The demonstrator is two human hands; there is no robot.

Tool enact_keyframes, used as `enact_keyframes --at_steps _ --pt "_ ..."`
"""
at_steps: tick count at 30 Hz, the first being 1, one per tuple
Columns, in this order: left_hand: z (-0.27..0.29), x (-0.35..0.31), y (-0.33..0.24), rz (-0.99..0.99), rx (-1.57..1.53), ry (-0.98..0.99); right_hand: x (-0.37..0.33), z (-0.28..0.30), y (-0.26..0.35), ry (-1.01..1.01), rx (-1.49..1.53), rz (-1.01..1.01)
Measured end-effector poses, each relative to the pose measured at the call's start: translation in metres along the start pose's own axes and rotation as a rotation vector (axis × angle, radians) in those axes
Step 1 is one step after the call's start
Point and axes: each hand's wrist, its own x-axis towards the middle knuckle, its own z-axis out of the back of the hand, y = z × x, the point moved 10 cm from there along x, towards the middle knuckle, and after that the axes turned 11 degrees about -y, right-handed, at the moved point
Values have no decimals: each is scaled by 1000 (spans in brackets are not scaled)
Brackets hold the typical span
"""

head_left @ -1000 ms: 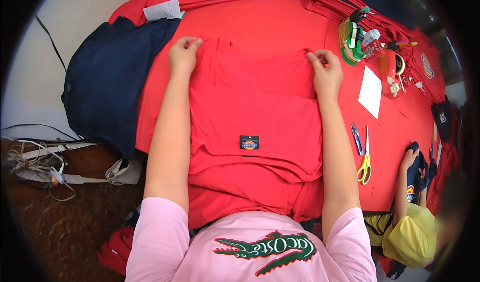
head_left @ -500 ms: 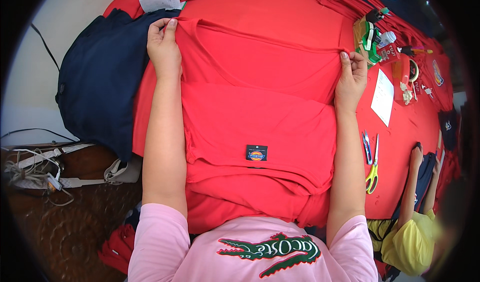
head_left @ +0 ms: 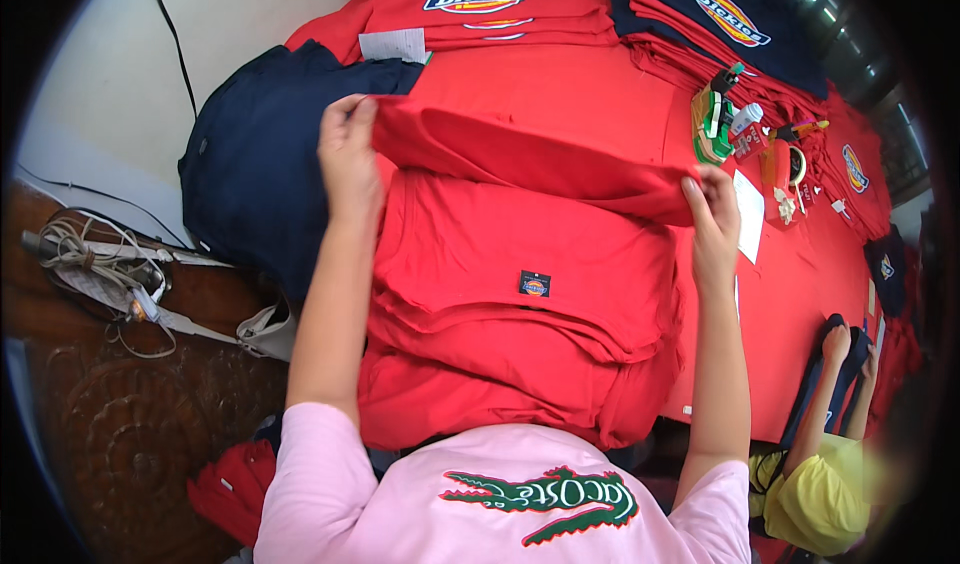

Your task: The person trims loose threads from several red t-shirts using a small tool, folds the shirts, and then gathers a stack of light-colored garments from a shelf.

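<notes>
My left hand (head_left: 350,159) pinches one corner of a red shirt (head_left: 520,159) at its far edge. The opposite corner is gripped between thumb and fingers by my right hand (head_left: 716,219). Between both hands the cloth hangs as a raised, slightly sagging band. Nearer to me, red folded fabric (head_left: 470,234) lies flat, with a small dark label (head_left: 535,284) on it. Beneath that, more layers of red cloth (head_left: 480,379) are piled toward my body.
Dark navy garments (head_left: 255,154) are heaped at the left. Stacked red shirts (head_left: 480,24) and navy shirts (head_left: 735,24) stand at the back. Tape, bottles and a green dispenser (head_left: 712,129) sit at right, near a white paper (head_left: 748,214). A co-worker (head_left: 820,484) handles dark cloth.
The wide, stretched red cloth between my hands has become a narrower raised band, baring folded fabric below. The view has shifted, and the scissors no longer show beside my right arm.
</notes>
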Motion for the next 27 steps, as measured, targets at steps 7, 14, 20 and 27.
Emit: enact_keyframes --at_steps 7,14,20,27 --pt "118 -157 -91 62 414 418 -175 65 52 319 -480 72" --pt "139 -223 -82 -169 924 548 -232 70 28 255 -618 117" --pt "133 -217 -90 -219 928 574 -229 68 18 247 -461 89" --pt "155 -206 -89 80 519 471 -232 87 6 231 -401 1"
